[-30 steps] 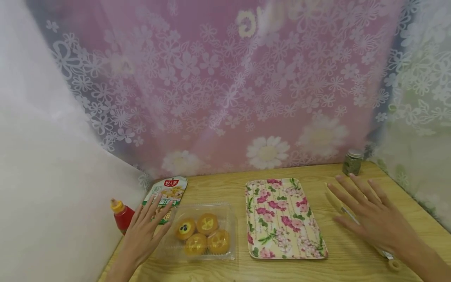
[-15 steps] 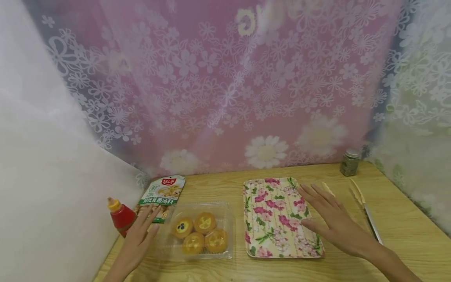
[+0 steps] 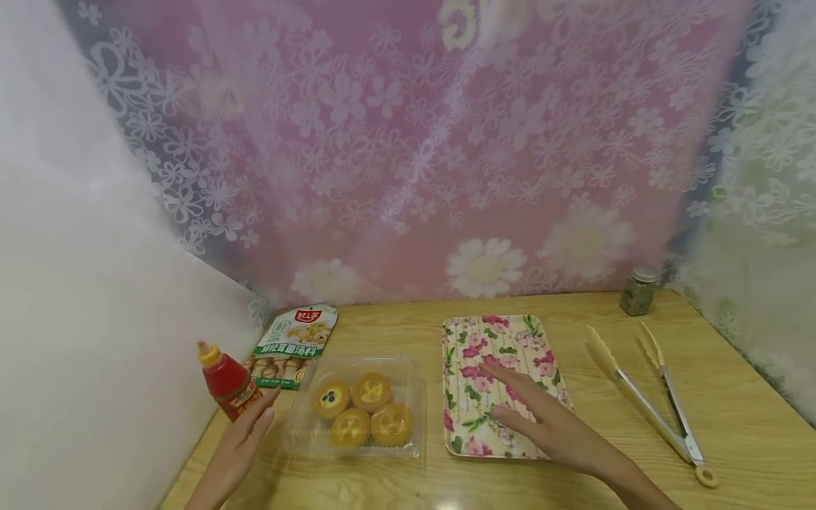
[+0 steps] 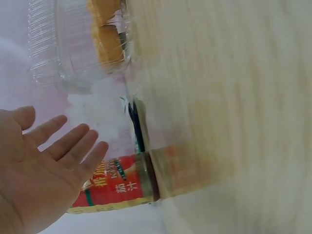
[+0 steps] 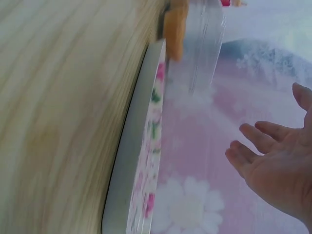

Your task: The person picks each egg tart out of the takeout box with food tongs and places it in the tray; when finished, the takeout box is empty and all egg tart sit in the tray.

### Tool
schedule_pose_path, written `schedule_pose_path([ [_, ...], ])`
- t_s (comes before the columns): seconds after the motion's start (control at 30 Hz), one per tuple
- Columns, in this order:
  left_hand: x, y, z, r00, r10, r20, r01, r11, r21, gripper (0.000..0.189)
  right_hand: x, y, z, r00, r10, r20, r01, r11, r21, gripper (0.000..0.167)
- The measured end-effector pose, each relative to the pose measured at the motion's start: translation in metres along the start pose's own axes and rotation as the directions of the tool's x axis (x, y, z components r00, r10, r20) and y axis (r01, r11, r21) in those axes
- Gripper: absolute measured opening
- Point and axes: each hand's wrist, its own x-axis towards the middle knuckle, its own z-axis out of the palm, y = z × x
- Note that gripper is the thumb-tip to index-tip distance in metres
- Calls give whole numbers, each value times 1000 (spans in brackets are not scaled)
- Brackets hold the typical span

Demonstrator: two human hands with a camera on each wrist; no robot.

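My left hand [image 3: 237, 446] is held with relaxed fingers beside the red ketchup bottle [image 3: 229, 382], between it and the clear plastic box [image 3: 301, 428]. Through the box's lid show several small yellow tarts [image 3: 350, 427]. In the left wrist view the fingers overlap the bottle's label [image 4: 114, 183], with nothing in the palm. My right hand [image 3: 542, 418] hovers over the flower-patterned tray [image 3: 474, 446], fingers extended and holding nothing. In the right wrist view that hand stands above the tray's edge [image 5: 146, 146].
Metal tongs [image 3: 663, 418] with beige tips lie spread to the right of the tray. A small jar [image 3: 639, 292] stands at the back right corner. A green and white food pouch [image 3: 296, 347] lies behind the box. Patterned curtains [image 3: 408, 177] close off the back.
My right hand has swept left from over the tongs to over the tray, uncovering the tongs. The left hand has drawn back from over the pouch, down toward the near edge.
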Motion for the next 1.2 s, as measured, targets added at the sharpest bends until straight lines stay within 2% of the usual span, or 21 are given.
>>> schedule_pose_path([
  [0.17,5,-5,5,999,-37,2,37,992,-120,40,16,-17,24,996,-11,91,1,993,115,50],
  [0.2,6,-6,6,998,-60,10,61,986,-157,39,19,-20,29,994,-19,105,5,992,125,50],
  [0.3,10,-8,7,990,-133,38,138,956,-259,37,28,-27,44,986,-44,164,16,985,171,48],
  [0.37,12,-9,7,981,-178,79,194,929,-314,38,33,-30,54,976,-59,210,15,979,203,46],
  [0.47,16,-12,7,966,-209,150,249,906,-342,40,39,-32,67,964,-74,255,11,971,240,45],
  [0.6,17,-14,5,955,-206,213,271,900,-341,41,46,-35,77,963,-100,251,31,964,263,42],
  [0.67,16,-15,5,947,-212,240,288,890,-353,41,50,-38,81,961,-112,251,39,959,280,40],
  [0.8,13,-21,4,926,-220,306,340,838,-427,42,57,-45,88,953,-147,264,71,958,278,37],
  [0.9,11,-26,3,913,-202,355,364,796,-483,42,61,-51,95,945,-177,275,103,959,264,36],
  [1.0,10,-29,1,906,-172,387,368,772,-518,40,67,-59,104,928,-215,303,132,953,271,36],
  [1.2,6,-26,2,910,-86,406,336,727,-599,41,82,-71,125,880,-277,385,175,944,279,40],
])
